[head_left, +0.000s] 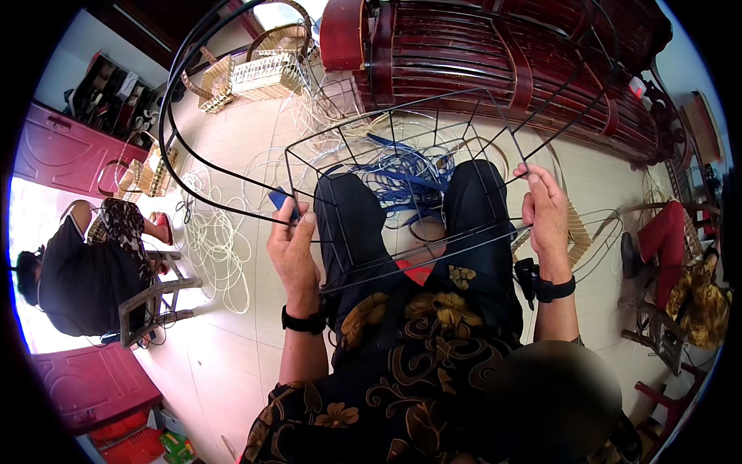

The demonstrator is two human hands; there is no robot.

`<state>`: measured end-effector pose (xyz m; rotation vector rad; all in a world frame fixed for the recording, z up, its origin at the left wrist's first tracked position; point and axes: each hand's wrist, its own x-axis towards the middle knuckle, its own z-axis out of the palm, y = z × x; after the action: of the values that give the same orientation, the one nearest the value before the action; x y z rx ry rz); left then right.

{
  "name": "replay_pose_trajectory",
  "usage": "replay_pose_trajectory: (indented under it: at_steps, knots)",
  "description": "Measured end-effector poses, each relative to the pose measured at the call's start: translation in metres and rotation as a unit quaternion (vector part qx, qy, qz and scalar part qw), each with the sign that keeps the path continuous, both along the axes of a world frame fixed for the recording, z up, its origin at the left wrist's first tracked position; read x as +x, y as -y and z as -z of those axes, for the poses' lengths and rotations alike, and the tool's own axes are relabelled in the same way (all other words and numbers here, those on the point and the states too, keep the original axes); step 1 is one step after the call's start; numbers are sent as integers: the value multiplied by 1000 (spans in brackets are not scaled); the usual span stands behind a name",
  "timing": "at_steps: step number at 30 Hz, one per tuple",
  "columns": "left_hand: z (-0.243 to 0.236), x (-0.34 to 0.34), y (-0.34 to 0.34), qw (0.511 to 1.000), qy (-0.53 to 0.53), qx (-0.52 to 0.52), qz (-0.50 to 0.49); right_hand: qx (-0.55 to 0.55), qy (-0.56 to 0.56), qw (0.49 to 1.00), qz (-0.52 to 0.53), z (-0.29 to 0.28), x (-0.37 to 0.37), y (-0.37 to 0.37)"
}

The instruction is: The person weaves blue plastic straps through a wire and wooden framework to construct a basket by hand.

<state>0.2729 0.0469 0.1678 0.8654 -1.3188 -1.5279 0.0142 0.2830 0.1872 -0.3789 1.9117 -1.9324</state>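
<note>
Over my lap is a black wire basket frame [391, 110] with thin rods and hoop-shaped handles. My left hand [294, 254] is closed around its left side, where a tall black hoop handle [165, 116] joins. A small blue piece [280, 199] shows beside those fingers; I cannot tell whether it is held too. On the other side, my right hand [546, 213] pinches the frame's right end wires. Between and beyond my knees, a tangle of blue strips [413, 174] lies on the floor, seen through the frame. A red heart shape [415, 271] shows at my lap.
A dark red wooden bench [456, 58] stands ahead. Woven baskets [267, 76] sit at the far left, above loose coils of cream strip [216, 240]. A person [93, 271] sits on the left by a wooden chair [158, 298]; another person's red-clad leg [661, 247] is at right.
</note>
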Motion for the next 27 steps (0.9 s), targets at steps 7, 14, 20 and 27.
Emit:
replay_pose_trajectory:
  at_steps: [7, 14, 20, 27]
  knots:
    - [-2, 0, 7, 1000, 2, 10, 7, 24, 12, 1000, 2, -8, 11, -4]
    - [-6, 2, 9, 999, -8, 33, 21, 46, 9, 999, 9, -13, 27, -10]
    - [-7, 1, 9, 999, -21, 39, 26, 35, 18, 999, 0, -9, 26, -13]
    - [-13, 10, 6, 999, 30, -15, 1, 38, 10, 999, -6, -8, 24, -16]
